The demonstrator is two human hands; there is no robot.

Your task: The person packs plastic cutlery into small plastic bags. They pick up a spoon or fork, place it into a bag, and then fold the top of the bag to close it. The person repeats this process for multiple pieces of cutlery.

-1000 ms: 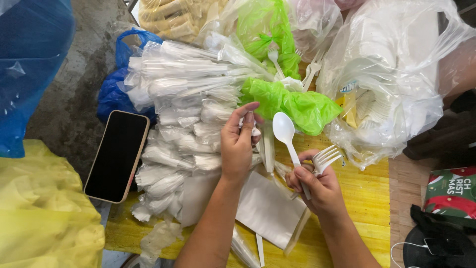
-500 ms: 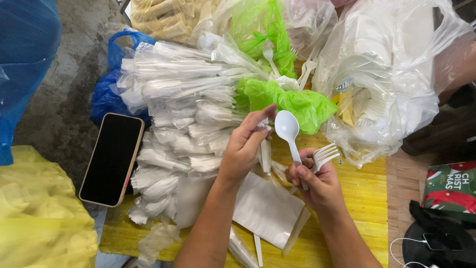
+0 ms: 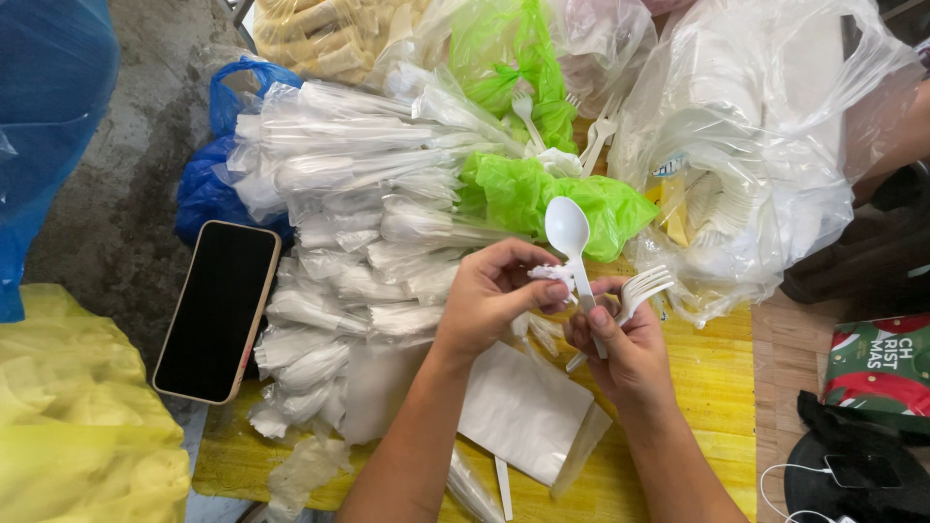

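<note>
My right hand (image 3: 628, 351) grips a white plastic spoon (image 3: 569, 235) and a white plastic fork (image 3: 643, 288) together by their handles, bowl and tines pointing up. My left hand (image 3: 492, 295) pinches a small piece of white tissue (image 3: 551, 275) against the spoon's handle. Both hands hover over a yellow tabletop (image 3: 717, 387), just right of a big pile of clear-wrapped cutlery packs (image 3: 358, 223). A flat stack of white napkins in a clear sleeve (image 3: 523, 412) lies under my forearms.
A black phone (image 3: 218, 310) lies left of the pile. A green plastic bag (image 3: 542, 194) holds loose forks. A large clear bag of white cutlery (image 3: 765, 165) sits at right. Blue bag (image 3: 208, 189), yellow bag (image 3: 77, 436), and a red-green box (image 3: 882, 363) surround the table.
My left hand left the pile of wrapped packs and came across to the spoon handle, now pinching tissue there. The right hand raised the spoon and fork slightly.
</note>
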